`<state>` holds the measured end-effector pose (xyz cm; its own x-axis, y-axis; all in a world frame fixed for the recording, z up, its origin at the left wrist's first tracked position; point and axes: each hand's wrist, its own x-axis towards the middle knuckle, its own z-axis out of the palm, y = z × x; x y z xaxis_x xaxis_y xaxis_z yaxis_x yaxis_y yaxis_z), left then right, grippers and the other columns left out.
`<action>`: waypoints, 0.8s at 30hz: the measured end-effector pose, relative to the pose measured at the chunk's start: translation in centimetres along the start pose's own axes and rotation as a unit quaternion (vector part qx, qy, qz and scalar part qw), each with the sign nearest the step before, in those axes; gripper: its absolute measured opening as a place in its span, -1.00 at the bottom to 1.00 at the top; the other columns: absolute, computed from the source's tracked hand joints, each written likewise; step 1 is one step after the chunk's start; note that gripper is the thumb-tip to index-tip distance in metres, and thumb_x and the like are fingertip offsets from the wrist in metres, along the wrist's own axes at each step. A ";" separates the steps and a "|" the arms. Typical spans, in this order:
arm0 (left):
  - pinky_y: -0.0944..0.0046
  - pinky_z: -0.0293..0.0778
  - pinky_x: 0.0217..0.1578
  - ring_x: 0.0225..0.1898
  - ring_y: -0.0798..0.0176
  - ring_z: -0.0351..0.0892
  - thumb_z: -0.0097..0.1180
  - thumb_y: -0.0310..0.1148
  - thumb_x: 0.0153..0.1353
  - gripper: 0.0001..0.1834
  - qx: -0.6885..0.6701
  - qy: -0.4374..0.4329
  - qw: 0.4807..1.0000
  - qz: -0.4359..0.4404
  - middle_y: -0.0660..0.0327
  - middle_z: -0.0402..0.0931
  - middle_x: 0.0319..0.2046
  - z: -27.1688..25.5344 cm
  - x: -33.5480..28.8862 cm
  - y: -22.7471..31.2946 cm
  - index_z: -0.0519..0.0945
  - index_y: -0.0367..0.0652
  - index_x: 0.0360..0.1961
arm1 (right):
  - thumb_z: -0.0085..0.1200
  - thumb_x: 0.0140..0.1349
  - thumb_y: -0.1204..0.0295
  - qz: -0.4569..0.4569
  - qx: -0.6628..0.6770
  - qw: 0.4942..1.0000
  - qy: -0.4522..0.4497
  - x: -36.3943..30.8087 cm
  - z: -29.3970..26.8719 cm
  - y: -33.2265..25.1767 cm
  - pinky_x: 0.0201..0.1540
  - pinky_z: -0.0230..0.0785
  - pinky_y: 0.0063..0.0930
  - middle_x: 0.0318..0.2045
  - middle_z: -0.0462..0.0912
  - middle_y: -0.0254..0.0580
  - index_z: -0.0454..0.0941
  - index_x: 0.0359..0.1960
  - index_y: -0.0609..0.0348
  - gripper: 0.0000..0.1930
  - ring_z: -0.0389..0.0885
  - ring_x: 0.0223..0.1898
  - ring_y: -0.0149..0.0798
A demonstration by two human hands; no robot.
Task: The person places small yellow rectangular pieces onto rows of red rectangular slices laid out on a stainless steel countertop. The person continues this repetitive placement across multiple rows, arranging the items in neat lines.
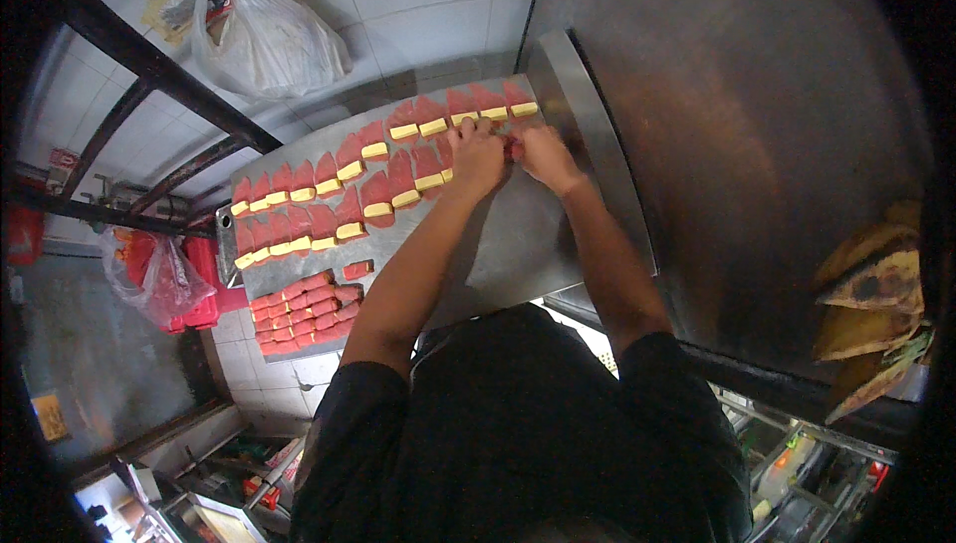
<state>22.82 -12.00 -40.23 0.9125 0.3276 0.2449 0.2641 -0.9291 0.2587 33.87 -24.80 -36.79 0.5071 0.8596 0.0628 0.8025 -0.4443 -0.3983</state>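
Thin red slices of raw meat (375, 189) lie in two rows along a steel worktop (518, 254), most with a pale yellow stick (402, 132) across the near end. At the right end of the rows, my left hand (479, 156) and my right hand (546, 157) meet over a dark red meat roll (514, 150). Fingers of both hands curl around it and hide most of it. Finished-looking rolls (304, 316) sit packed together at the front left of the worktop. One single roll (358, 270) lies apart, just above that group.
A raised steel edge (602, 135) bounds the worktop on the right, beside a large steel surface (737, 95) with yellow-brown leafy pieces (871, 289). A white plastic bag (274, 40) hangs at the back. Dark metal bars (164, 80) and a red crate (199, 284) stand left.
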 end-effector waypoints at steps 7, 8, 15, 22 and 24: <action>-0.16 0.23 0.17 0.19 -0.05 0.42 0.30 -0.29 0.21 -0.48 -0.037 0.096 0.993 -0.051 0.12 0.58 0.09 -1.4 0.0 1.3 0.60 -0.02 0.22 | 0.22 0.22 0.48 -0.065 0.010 0.994 0.082 0.6 2.4 2.9 0.05 0.51 0.09 -0.17 0.75 0.13 0.72 -0.11 0.12 -0.80 0.69 -0.09 0.24; -0.17 0.24 0.17 0.20 -0.06 0.42 0.32 -0.26 0.21 -0.48 -0.045 0.105 0.991 -0.066 0.10 0.58 0.10 -2.0 0.0 1.3 0.61 -0.02 0.22 | 0.21 0.22 0.48 -0.076 -0.011 0.987 0.140 0.7 2.8 2.4 0.08 0.51 0.07 -0.10 0.74 0.10 0.72 -0.09 0.10 -0.77 0.68 -0.04 0.21; -0.28 0.26 0.24 0.29 -0.15 0.41 0.36 -0.15 0.24 -0.45 -0.170 0.185 0.959 -0.128 0.03 0.57 0.17 -12.2 -5.6 -5.9 0.59 -0.05 0.23 | 0.19 0.17 0.51 -0.115 -0.187 0.970 0.106 -1.3 5.0 -0.3 0.23 0.46 -0.04 0.16 0.69 -0.07 0.68 0.07 0.15 -0.62 0.61 0.19 0.02; -0.05 0.38 0.16 0.06 -0.10 0.61 0.32 -0.32 0.30 -0.66 -0.051 0.309 0.930 -0.194 0.03 0.68 -0.04 -20.3 -22.5 -15.0 0.65 -0.19 0.07 | 0.10 0.27 0.53 -0.071 -0.188 0.956 0.212 -2.2 5.7 2.6 -0.07 0.43 -0.05 -0.16 0.58 -0.05 0.63 0.07 0.06 -0.67 0.54 -0.10 0.06; -0.03 0.38 0.12 -0.02 -0.08 0.64 0.33 -0.37 0.29 -0.73 -0.069 0.302 0.919 -0.245 0.06 0.70 -0.07 -20.6 -27.8 -14.5 0.66 -0.20 -0.02 | 0.11 0.28 0.50 -0.018 -0.174 0.968 0.179 -4.3 6.3 1.0 -0.05 0.42 0.01 -0.14 0.58 -0.02 0.62 0.09 0.07 -0.67 0.54 -0.05 0.10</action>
<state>-12.82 -4.16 -31.56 0.3437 0.7749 0.5305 0.5173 -0.6277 0.5817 30.49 -27.40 -43.25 0.5026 0.7619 0.4086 0.8479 -0.5267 -0.0607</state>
